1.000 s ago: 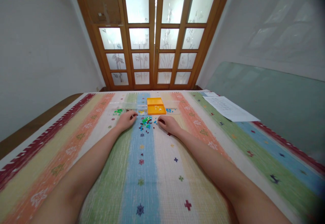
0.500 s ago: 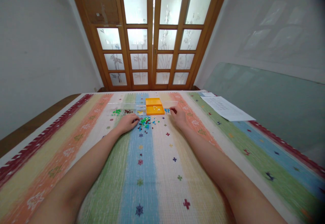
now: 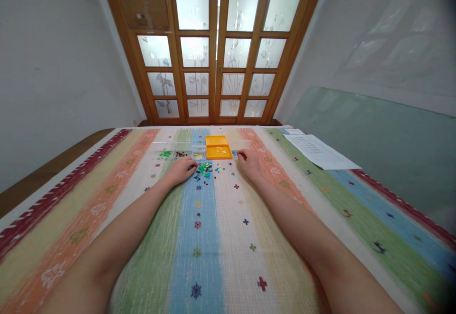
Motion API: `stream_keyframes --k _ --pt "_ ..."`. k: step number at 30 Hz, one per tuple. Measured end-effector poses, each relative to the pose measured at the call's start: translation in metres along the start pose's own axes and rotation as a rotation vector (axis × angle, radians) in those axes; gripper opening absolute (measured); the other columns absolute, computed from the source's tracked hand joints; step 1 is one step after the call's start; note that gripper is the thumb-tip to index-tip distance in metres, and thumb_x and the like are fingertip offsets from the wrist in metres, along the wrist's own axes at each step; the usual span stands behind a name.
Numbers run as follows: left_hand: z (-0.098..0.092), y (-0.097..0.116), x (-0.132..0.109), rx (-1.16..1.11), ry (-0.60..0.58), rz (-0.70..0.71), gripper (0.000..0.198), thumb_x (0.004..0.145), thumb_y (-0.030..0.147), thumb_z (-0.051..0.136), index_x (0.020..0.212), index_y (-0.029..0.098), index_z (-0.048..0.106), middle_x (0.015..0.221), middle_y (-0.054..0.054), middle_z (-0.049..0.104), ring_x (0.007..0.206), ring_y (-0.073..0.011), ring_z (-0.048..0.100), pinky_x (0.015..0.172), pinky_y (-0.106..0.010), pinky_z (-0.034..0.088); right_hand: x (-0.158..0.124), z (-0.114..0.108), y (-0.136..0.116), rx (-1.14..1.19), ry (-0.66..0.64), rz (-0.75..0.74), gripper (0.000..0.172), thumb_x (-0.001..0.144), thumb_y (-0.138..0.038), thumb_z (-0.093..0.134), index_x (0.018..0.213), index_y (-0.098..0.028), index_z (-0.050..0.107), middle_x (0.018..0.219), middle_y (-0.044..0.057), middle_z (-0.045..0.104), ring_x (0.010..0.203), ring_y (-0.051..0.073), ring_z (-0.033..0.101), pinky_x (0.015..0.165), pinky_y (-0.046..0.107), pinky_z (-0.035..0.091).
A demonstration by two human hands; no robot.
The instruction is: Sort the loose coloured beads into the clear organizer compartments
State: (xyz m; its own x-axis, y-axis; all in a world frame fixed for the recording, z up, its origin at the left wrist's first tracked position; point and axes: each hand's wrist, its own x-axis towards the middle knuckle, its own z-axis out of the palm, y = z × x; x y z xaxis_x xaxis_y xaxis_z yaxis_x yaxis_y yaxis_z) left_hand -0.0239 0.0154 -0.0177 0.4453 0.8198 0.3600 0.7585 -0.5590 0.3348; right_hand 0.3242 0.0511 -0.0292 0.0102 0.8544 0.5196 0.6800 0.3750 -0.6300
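Observation:
A loose pile of tiny green, blue, dark red and pale pieces (image 3: 204, 168) lies on the striped tablecloth. At its left edge rests my left hand (image 3: 181, 170), fingers curled together; whether a piece is between them is too small to tell. My right hand (image 3: 250, 164) is by the small blue pieces (image 3: 234, 153), right of an orange-yellow box (image 3: 224, 157). Its thumb and fingers are pinched, and what they hold, if anything, cannot be made out. Inside the opened box lie a few whitish pieces (image 3: 223, 151).
Left of the box, a clear container holds green pieces (image 3: 166, 154), dark brown-red pieces (image 3: 181, 154) and yellow pieces (image 3: 197, 154). White paper sheets (image 3: 320, 151) lie at the right. Beyond the table (image 3: 231, 238) stand wood-framed glass doors (image 3: 218, 76).
The camera view has shifted slightly. My right fingertips have edged left, over the blue pieces. The left hand stays almost still beside the pile.

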Motion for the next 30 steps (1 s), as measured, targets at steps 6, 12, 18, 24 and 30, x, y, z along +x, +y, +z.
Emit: stream_keyframes --k 6,12,18,24,30 --pt "0.002 0.001 0.000 0.033 0.007 -0.009 0.020 0.093 0.031 0.061 0.102 0.026 0.078 0.102 -0.007 0.072 0.094 -0.0254 0.065 0.084 -0.035 0.048 -0.009 0.008 -0.013 -0.015 -0.108 -0.095 0.023 0.093 -0.022 0.054 0.104 -0.022 0.074 0.102 0.007 0.076 0.086 0.021 0.065 0.083 0.034 0.050" --pt "0.006 0.008 0.004 0.041 0.002 -0.026 0.020 0.092 0.031 0.064 0.103 0.027 0.080 0.100 -0.007 0.072 0.092 -0.0256 0.066 0.082 -0.034 0.048 -0.013 0.012 -0.017 -0.036 -0.168 -0.189 0.019 0.095 -0.022 0.054 0.101 -0.022 0.072 0.101 0.006 0.075 0.087 0.020 0.065 0.082 0.031 0.047" --pt "0.008 0.011 0.007 0.039 -0.006 -0.064 0.017 0.092 0.031 0.065 0.098 0.025 0.080 0.098 -0.007 0.072 0.090 -0.0243 0.066 0.081 -0.033 0.048 -0.013 0.014 -0.015 -0.029 -0.184 -0.219 0.018 0.095 -0.018 0.055 0.102 -0.022 0.071 0.101 0.005 0.074 0.087 0.019 0.064 0.079 0.029 0.045" --pt "0.004 0.017 0.006 0.106 -0.027 -0.080 0.019 0.094 0.030 0.061 0.100 0.026 0.078 0.101 -0.004 0.074 0.092 -0.0215 0.066 0.080 -0.031 0.047 -0.013 0.014 -0.013 -0.017 -0.175 -0.271 0.017 0.093 -0.014 0.058 0.100 -0.022 0.071 0.099 0.004 0.074 0.083 0.018 0.063 0.078 0.028 0.044" --pt "0.001 0.013 0.004 0.118 0.019 -0.085 0.021 0.095 0.031 0.059 0.102 0.025 0.079 0.105 -0.005 0.075 0.091 -0.0213 0.067 0.079 -0.031 0.047 -0.015 0.011 -0.016 -0.012 -0.184 -0.282 0.018 0.092 -0.013 0.059 0.101 -0.023 0.072 0.099 0.004 0.074 0.084 0.019 0.064 0.078 0.029 0.045"
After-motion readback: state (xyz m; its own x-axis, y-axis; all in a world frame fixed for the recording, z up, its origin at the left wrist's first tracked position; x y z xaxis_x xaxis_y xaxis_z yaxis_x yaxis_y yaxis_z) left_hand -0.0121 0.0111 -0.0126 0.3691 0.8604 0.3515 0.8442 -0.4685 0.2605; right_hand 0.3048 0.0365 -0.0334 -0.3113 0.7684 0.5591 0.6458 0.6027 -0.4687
